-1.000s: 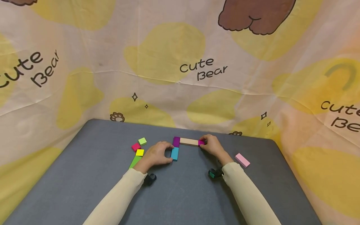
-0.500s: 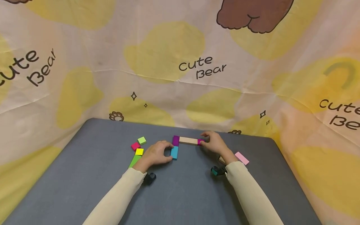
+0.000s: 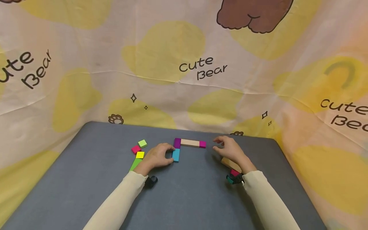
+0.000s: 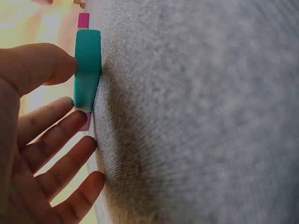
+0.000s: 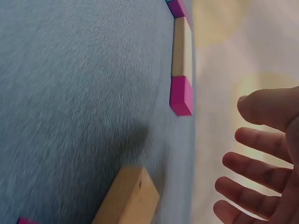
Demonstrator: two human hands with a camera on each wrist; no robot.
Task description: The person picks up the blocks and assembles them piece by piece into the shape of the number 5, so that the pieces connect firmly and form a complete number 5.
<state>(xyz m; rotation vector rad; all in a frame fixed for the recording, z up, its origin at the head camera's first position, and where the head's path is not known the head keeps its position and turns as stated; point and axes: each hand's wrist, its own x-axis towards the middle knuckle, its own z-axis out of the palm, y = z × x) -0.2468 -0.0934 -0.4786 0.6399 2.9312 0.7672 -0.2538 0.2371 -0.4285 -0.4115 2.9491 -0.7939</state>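
Observation:
My left hand point(image 3: 156, 156) spans a blue block point(image 3: 176, 155), with the thumb at its near end and the index fingertip by its far end. In the left wrist view this block point(image 4: 88, 70) looks teal, and the other fingers are spread. A dark purple block point(image 3: 177, 143) lies beyond the blue one, making a line with it. From there a beige block point(image 3: 190, 143) runs right to a magenta block point(image 3: 202, 144), forming a corner. My right hand point(image 3: 231, 150) hovers right of the magenta block, fingers apart and holding nothing.
Under my right wrist lie a wooden block point(image 3: 230, 164) and a crimson block point(image 3: 234, 172), partly covered. Left of my left hand are light green point(image 3: 142, 143), red point(image 3: 136, 149), yellow point(image 3: 140, 155) and green point(image 3: 135, 164) blocks. A printed cloth point(image 3: 161, 105) hangs behind the table.
My right hand has let go of the magenta block and moved right, uncovering it. The wooden block now shows under the wrist, while the pink block is hidden. My left hand stays at the blue block.

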